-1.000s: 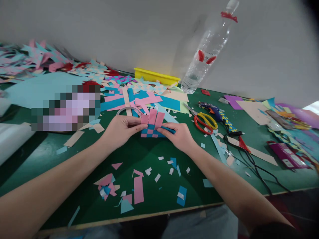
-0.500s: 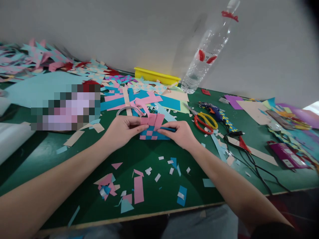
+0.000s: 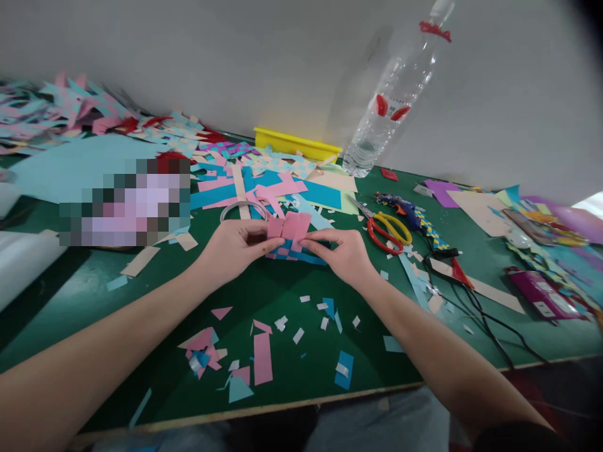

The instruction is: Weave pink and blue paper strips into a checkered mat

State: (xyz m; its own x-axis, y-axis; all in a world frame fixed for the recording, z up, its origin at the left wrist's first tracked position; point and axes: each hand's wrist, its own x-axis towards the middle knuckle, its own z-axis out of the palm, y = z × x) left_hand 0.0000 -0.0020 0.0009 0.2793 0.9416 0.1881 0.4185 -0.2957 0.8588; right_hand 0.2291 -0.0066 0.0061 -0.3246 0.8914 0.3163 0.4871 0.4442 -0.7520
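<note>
A small woven piece of pink and blue paper strips (image 3: 288,251) is held between both hands just above the green table, its pink strip ends pointing up. My left hand (image 3: 238,245) pinches its left edge between thumb and fingers. On the right edge, my right hand (image 3: 340,250) has thumb and forefinger closed, with a blue strip running under the fingers. The lower edge shows a pink and blue checker pattern. Behind the left fingers lies a roll of tape (image 3: 244,210), partly covered by the hand.
Red-and-yellow-handled scissors (image 3: 384,229) lie at right, near a blue glue gun (image 3: 400,209) with a black cord. A plastic bottle (image 3: 396,100) stands behind, beside a yellow tray (image 3: 296,145). Paper scraps (image 3: 262,358) lie in front. A purple packet (image 3: 541,292) is far right.
The pink strip ends, earlier standing apart, now sit closer together and lower. The woven piece has tipped slightly, and my right fingers have shifted a little along its right edge.
</note>
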